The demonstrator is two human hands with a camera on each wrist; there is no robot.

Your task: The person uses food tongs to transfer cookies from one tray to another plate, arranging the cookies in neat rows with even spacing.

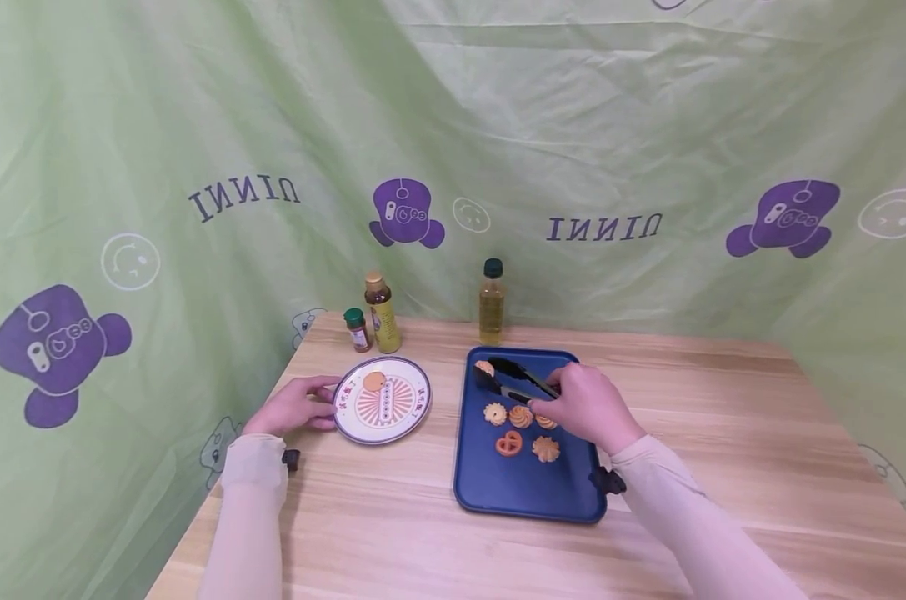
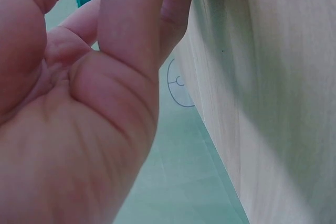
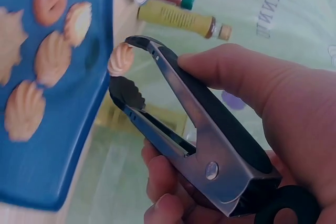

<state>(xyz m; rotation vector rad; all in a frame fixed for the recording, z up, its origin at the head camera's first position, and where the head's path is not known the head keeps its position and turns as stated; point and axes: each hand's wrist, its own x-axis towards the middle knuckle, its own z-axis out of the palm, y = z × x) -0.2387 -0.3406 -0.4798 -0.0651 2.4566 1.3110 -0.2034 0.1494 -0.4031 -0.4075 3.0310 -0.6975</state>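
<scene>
1. The right hand (image 1: 589, 406) grips black tongs (image 1: 518, 379) over the far part of the blue tray (image 1: 528, 492). The tong tips stand a little apart around a swirl cookie (image 3: 121, 59); I cannot tell if they already press on it.
2. I think the squeeze should be soft and even, because such a cookie may crumble or slip out sideways.
3. Five more cookies (image 1: 520, 416) lie on the tray, just near the hand.
4. Left of the tray, the left hand (image 1: 293, 406) touches the rim of the striped plate (image 1: 418, 407) with lightly bent fingers. One round cookie (image 1: 374, 381) lies on it.
5. Holding the plate so seems wise to me, so it will not slide.
6. Behind the tray stand three bottles (image 1: 491, 302); their labels are too small to read. The green curtain (image 1: 197, 125) shows mirrored letters, something like "UINNI".
</scene>
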